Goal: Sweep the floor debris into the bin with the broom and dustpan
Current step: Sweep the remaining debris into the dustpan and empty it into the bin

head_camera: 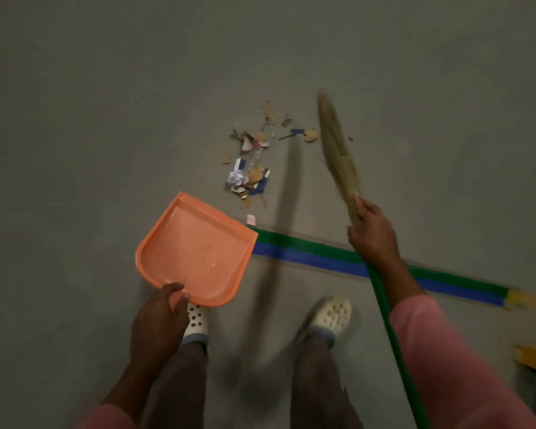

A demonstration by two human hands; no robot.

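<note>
Left hand [158,314] gripped the orange dustpan [195,252]; right hand [372,233] clasped the broom [338,144], tip blurred; debris [248,178] lay outside the pan.

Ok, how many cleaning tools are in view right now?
2. The orange dustpan, gripped at its near edge by the left hand, near-left of the debris; the broom, gripped by the right hand, bristles right of the debris. No others show.
</note>
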